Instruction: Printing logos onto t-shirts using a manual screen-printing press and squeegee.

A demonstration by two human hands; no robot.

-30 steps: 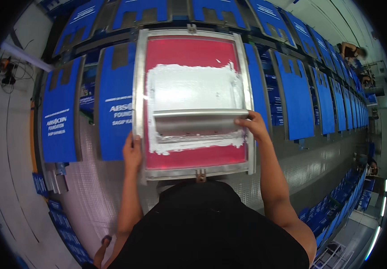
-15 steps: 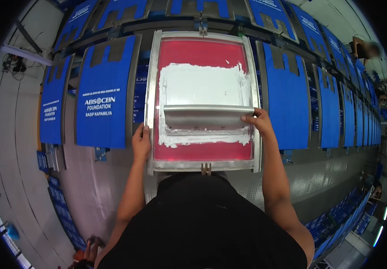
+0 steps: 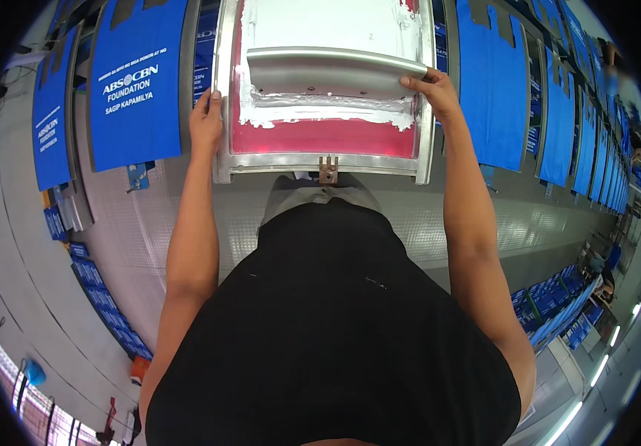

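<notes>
A screen printing frame (image 3: pixel 225 111) with pale metal bars holds a red mesh (image 3: pixel 320 140), with thick white ink (image 3: pixel 320 22) spread over its middle. My left hand (image 3: pixel 206 123) grips the left bar, its thumb on top and its other fingers partly hidden. Across the ink rests a wide grey metal squeegee (image 3: pixel 335 73), its right end slightly lower than its left. My right hand (image 3: pixel 435 91) is closed on the squeegee's right end, thumb on the near face. Ink lies in a ridge along the squeegee's lower edge. The frame's far end is out of view.
Blue bag-shaped fabric pieces (image 3: pixel 136 89) lie on boards to the left, with more blue pieces (image 3: pixel 493 97) in a row to the right. A metal clamp (image 3: pixel 328 169) sits at the frame's near edge. Several blue printed pieces (image 3: pixel 105 305) stand low at the left.
The view has tipped down toward my body, so the frame and both hands sit higher in the picture. Both hands keep their holds; the squeegee looks slightly more slanted.
</notes>
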